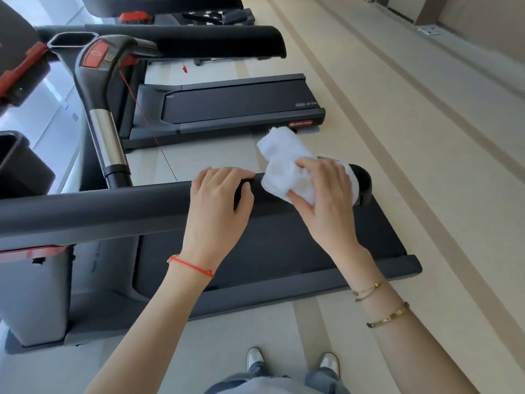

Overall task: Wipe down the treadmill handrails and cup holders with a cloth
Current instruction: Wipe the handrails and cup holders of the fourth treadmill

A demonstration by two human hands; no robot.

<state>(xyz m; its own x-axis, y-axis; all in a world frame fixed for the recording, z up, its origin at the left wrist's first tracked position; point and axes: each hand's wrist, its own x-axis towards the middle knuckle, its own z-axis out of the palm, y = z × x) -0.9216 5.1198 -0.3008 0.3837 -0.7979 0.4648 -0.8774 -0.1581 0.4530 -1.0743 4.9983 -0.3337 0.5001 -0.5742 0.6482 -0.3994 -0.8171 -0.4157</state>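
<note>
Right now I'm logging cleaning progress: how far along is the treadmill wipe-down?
In hand: the right hand presses the white cloth on the near handrail by its end, the left hand gripping beside it. Nothing shows what's finished. The far handrail is untouched now.

Probably a gym: treadmills in a row.
</note>
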